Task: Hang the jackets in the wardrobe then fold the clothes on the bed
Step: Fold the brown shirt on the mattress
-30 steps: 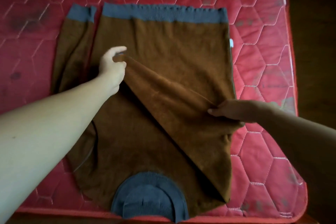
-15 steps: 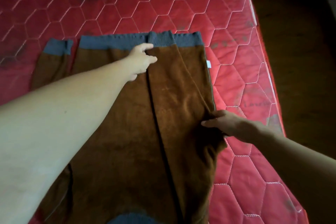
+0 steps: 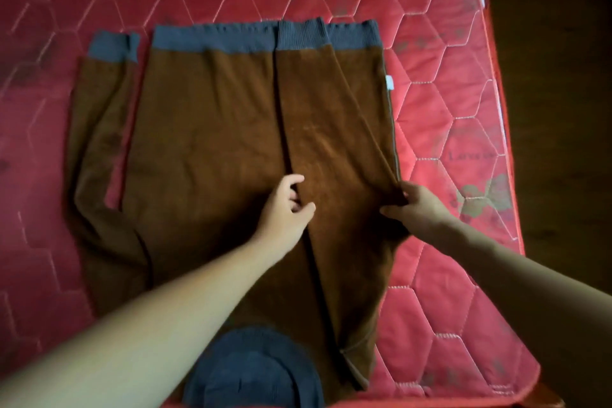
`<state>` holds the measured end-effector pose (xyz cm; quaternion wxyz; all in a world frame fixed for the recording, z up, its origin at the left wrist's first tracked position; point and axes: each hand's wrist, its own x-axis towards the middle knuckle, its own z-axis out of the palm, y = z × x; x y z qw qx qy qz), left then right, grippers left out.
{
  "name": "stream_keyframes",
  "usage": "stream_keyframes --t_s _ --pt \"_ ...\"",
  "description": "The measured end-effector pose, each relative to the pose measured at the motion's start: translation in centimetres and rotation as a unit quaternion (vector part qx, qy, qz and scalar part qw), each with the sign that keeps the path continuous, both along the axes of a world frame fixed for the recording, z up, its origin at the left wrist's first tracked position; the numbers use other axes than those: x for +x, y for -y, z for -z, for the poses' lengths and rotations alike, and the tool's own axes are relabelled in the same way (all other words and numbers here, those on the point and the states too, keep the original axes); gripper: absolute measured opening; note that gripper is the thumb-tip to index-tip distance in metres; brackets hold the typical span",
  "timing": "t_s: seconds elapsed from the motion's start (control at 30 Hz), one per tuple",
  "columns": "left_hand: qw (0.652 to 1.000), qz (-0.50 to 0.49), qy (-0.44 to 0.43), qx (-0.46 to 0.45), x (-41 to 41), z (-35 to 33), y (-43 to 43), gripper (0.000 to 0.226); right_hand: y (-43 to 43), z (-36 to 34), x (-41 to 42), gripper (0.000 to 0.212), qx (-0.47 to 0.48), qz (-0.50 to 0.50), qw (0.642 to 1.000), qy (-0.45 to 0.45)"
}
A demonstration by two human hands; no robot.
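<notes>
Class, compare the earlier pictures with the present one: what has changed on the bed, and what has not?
The left hand carried the sleeve across the sweater, laid its cuff at the hem, then drew back to the sleeve's middle. The right hand stayed pinching the sweater's right edge; the other sleeve stayed flat.

Sweater collar (image 3: 255, 374) cut off below; mattress print (image 3: 470, 156) perhaps lettering.

Both forearms bare, stretched forward. Left hand (image 3: 284, 205): palm down on the sweater (image 3: 212, 142), fingers loosely curled, thumb raised; blurred, so the grip is unclear. Right hand (image 3: 419, 210): forearm angled in from lower right, thumb and fingers pinching the sweater's folded edge. Hands near each other, apart.
</notes>
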<state>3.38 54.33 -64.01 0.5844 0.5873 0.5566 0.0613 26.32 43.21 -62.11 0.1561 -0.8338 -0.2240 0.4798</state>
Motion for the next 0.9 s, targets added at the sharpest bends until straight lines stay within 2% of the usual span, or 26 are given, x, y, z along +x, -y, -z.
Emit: stream_keyframes --t_s 0.07,0.1,0.17,0.2,0.27,0.33,0.47,0.57,0.63,0.73,0.8,0.9 --pt "0.999 0.025 0.002 -0.038 -1.8 -0.4 5.2 0.047 1.9 -0.2 -1.0 0.055 0.077 -0.033 0.988 0.127" --pt "0.997 0.044 0.000 -0.059 -2.6 -0.5 7.8 0.044 2.8 -0.3 -1.5 0.061 0.106 -0.069 0.972 0.200" --pt "0.991 0.089 -0.010 -0.101 -4.0 -0.6 12.4 0.036 4.5 -0.7 -2.9 0.065 0.133 -0.180 0.917 0.329" --pt "0.987 0.108 -0.018 -0.118 -4.6 -0.6 14.3 0.033 5.2 -0.8 -3.8 0.061 0.149 -0.250 0.887 0.359" --pt "0.980 0.138 -0.042 -0.135 -5.6 -0.6 17.4 0.029 6.6 -0.6 -5.3 0.062 0.158 -0.398 0.836 0.344" --pt "0.977 0.143 -0.053 -0.146 -6.1 -0.4 19.5 0.026 8.0 0.2 -5.6 0.081 0.085 -0.507 0.805 0.297" --pt "0.973 0.158 -0.053 -0.159 -6.1 -0.4 21.2 0.023 10.2 1.4 -3.9 0.102 0.013 -0.540 0.799 0.266" --pt "0.957 0.245 -0.073 -0.140 -5.7 -0.8 21.4 0.012 10.8 1.0 -3.7 0.106 -0.027 -0.543 0.799 0.258" --pt "0.939 0.312 -0.090 -0.115 -5.6 -1.5 20.7 0.006 10.3 0.3 -4.5 0.101 -0.044 -0.524 0.812 0.254" --pt "0.942 0.312 -0.090 -0.087 -6.3 -2.6 18.5 0.013 8.9 -0.7 -6.8 0.081 0.025 -0.490 0.829 0.268" --pt "0.959 0.262 -0.106 -0.009 -8.1 -3.2 16.6 0.024 8.6 -0.8 -8.3 0.082 0.055 -0.506 0.821 0.258" --pt "0.959 0.167 -0.155 0.167 -12.8 -3.1 12.9 0.033 8.8 -0.1 -9.9 0.092 -0.001 -0.541 0.799 0.262"
